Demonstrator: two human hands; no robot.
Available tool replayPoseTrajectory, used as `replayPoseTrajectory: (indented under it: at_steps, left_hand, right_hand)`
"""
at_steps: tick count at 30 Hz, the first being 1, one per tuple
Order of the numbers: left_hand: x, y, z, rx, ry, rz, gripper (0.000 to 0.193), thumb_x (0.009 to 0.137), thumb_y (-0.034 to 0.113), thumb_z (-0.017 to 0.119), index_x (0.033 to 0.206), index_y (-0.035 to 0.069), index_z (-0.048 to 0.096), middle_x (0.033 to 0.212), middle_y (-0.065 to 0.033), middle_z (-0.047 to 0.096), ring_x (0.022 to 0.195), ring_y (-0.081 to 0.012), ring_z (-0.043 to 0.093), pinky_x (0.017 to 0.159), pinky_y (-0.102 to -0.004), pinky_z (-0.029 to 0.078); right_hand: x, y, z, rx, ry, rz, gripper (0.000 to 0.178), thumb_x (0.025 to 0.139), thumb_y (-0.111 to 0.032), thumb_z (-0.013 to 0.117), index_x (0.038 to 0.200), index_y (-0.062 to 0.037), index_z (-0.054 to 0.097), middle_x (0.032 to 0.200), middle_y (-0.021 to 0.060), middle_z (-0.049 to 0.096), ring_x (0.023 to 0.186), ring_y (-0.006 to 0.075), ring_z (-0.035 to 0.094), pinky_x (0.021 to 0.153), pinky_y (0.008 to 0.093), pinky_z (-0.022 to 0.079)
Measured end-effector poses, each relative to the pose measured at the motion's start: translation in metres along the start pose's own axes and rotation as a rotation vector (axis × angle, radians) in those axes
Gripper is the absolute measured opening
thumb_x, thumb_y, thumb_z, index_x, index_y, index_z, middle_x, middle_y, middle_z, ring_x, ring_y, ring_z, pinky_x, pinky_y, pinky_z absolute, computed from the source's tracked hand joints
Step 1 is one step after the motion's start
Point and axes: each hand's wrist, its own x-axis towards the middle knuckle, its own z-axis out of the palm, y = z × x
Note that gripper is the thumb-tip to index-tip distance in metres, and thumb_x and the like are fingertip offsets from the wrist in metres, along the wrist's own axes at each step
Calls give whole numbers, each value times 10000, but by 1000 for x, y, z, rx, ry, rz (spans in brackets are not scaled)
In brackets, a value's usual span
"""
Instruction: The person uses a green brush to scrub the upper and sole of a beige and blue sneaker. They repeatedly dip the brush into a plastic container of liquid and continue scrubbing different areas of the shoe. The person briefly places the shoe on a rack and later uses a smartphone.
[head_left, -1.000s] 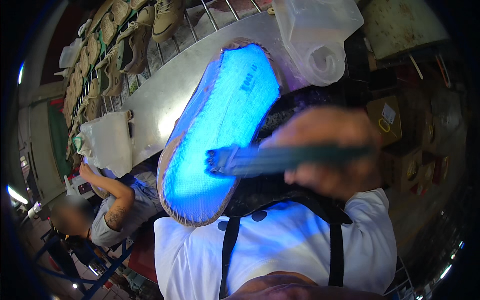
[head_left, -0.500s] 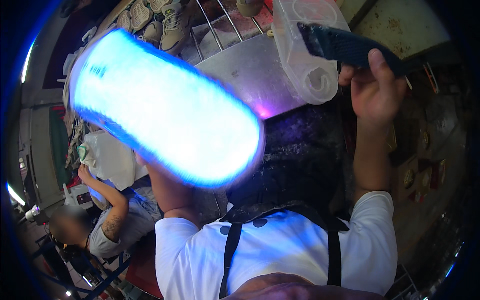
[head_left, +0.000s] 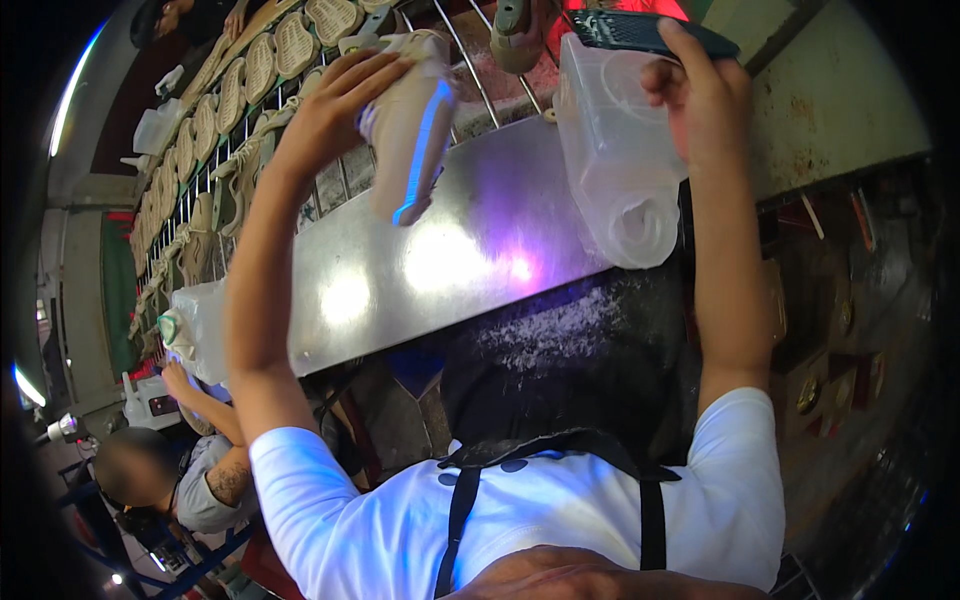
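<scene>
Over the metal table point(head_left: 350, 260), my left hand point(head_left: 350, 100) is closed on a beige shoe point(head_left: 412, 135), tilted with one end down. A bright blue stripe of light runs along the shoe's side. My right hand point(head_left: 695, 85) grips a dark teal, long flat tool point(head_left: 640, 32) with a textured surface; its kind is unclear. That tool is above the far end of a translucent plastic jug point(head_left: 585, 130), which rests at the table's right end with its rolled, rounded part toward me.
Behind the table is a rack of metal bars point(head_left: 465, 50) with several shoes and soles point(head_left: 262, 65). A co-worker point(head_left: 215, 475) sits at left beside another pale plastic container point(head_left: 205, 310). A greenish panel point(head_left: 830, 100) stands at the right. White flecks mark my dark apron point(head_left: 560, 330).
A big, glaring blue-white shape that hid my left hand is gone; that hand now shows farther off with the shoe. My right hand moved away from me and slightly left with the teal tool.
</scene>
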Motion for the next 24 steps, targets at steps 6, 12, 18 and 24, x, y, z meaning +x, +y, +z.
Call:
replayPoseTrajectory:
  at_steps: [6,12,18,24]
  left_hand:
    - [70,-71,49,303,-301,445,639,873,84,624,1472,296,556,1401,-45,603,1351,-323,527,1116,-432,491]
    - [100,-117,122,473,-393,693,719,831,245,712,1510,313,489,1484,-12,532,1389,-252,450,1139,-513,402]
    - [88,-127,147,509,-446,566,558,876,264,599,1405,430,545,1501,61,482,1387,-266,423,1119,-587,394]
    - [80,-94,126,419,-394,315,743,848,196,636,1543,336,417,1605,-25,403,1512,-353,308,1217,-614,270]
  right_hand:
    - [-8,-7,3,-17,87,38,173,925,-166,752,881,-17,675,621,45,629,531,131,613,451,246,412]
    - [-8,-6,2,-37,44,6,222,938,-211,735,961,6,695,744,60,694,551,128,663,420,244,461]
    - [-10,-6,10,-14,64,-13,212,936,-196,738,978,7,692,746,48,687,542,134,663,417,244,459]
    - [-8,-3,10,7,26,-34,208,930,-188,744,996,3,692,725,46,682,546,138,665,414,243,448]
